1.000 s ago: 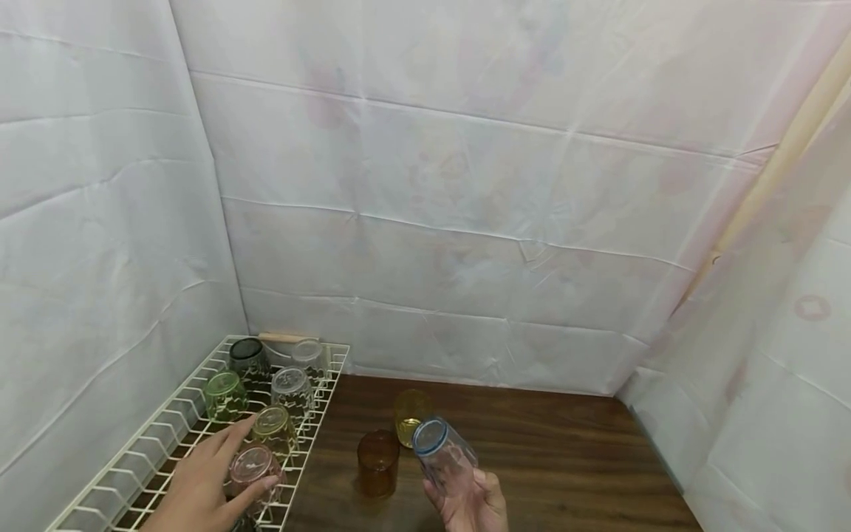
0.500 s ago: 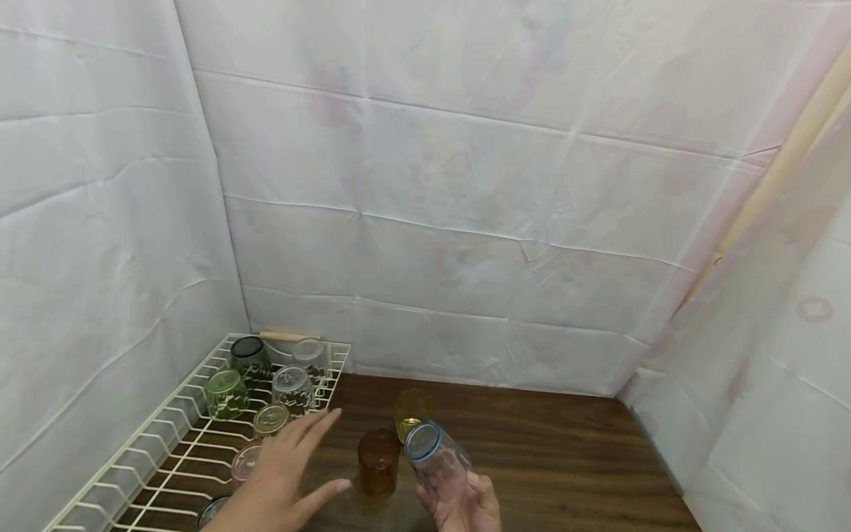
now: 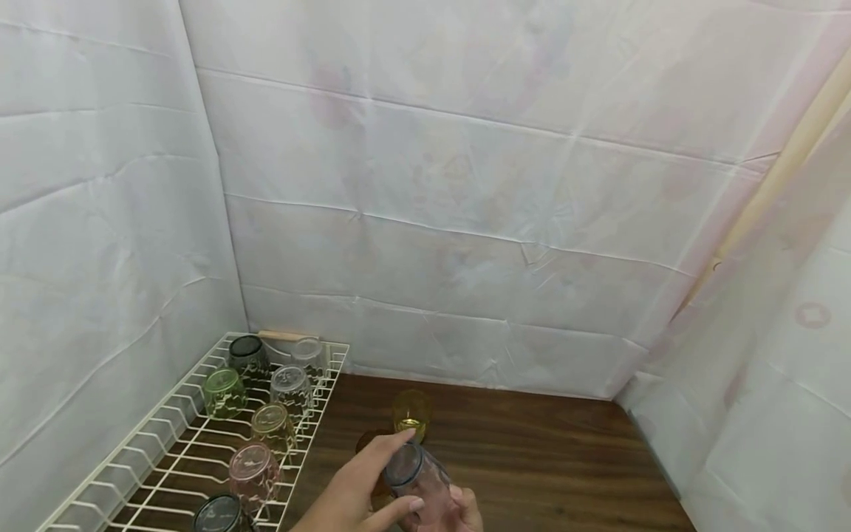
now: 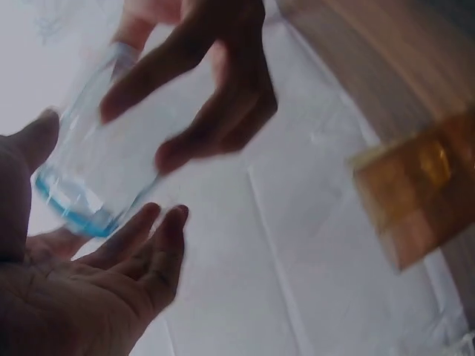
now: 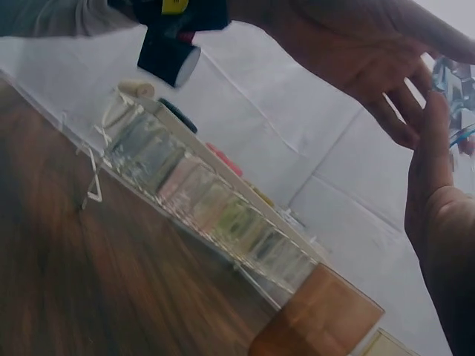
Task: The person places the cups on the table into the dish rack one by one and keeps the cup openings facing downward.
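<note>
In the head view, my right hand (image 3: 465, 510) grips a clear, blue-tinted drinking glass (image 3: 425, 484), tilted with its base up and to the left. My left hand (image 3: 366, 484) is beside the base, thumb and fingers spread on either side. The left wrist view shows the left fingers (image 4: 167, 241) apart and extended near the blue-edged end of the glass (image 4: 82, 208), while the right fingers curl round its other part. Behind the left hand, an amber-brown glass (image 3: 371, 440) is mostly hidden. A yellow glass (image 3: 412, 412) stands just beyond.
A white wire rack (image 3: 318, 425) at left holds several upside-down glasses, among them a green glass (image 3: 224, 395), a pink glass (image 3: 255, 473) and a dark glass (image 3: 218, 515). White sheets (image 3: 425, 244) enclose the wooden table (image 3: 532, 458) at the back and sides.
My left hand has left the pink glass on the rack and moved right, to the base of the blue-tinted glass. The right hand has shifted slightly left and down with that glass.
</note>
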`<act>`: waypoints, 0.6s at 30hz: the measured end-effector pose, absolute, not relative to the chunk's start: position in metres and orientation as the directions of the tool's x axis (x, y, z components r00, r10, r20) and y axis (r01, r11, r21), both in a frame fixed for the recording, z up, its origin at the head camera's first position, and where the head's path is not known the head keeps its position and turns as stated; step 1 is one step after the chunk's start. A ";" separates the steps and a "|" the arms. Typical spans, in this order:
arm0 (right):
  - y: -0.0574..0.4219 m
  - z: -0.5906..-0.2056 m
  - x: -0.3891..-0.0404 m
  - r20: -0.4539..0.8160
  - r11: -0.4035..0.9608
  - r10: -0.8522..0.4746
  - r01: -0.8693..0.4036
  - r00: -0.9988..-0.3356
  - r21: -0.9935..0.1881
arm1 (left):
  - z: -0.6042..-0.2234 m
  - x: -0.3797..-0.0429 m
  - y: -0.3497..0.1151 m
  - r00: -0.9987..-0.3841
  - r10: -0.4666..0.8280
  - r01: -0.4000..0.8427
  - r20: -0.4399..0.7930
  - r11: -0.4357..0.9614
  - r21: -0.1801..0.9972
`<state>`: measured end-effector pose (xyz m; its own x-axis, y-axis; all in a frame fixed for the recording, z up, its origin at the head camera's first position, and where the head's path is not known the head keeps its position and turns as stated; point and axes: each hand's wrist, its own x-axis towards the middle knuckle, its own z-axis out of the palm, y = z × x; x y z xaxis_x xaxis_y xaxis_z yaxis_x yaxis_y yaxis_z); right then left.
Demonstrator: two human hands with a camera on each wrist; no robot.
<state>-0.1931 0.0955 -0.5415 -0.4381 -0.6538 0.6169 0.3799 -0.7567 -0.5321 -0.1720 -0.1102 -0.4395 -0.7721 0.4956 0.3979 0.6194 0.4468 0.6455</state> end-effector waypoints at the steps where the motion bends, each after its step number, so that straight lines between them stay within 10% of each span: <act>1: 0.095 -0.542 -0.192 0.610 -0.753 -0.658 0.399 -0.441 -0.524 | -0.441 -0.171 -0.109 -0.768 0.497 0.623 0.404 0.433 0.651; 18: 0.088 -0.535 -0.186 0.584 -0.772 -0.636 0.406 -0.505 -0.489 | -0.442 -0.166 -0.106 -0.764 0.443 0.639 0.470 0.411 0.651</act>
<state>-0.1858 0.0880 -0.5354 -0.5046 -0.6360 0.5839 0.4062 -0.7716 -0.4895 -0.1656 -0.1062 -0.4420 -0.7637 0.4428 0.4698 0.6385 0.4110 0.6507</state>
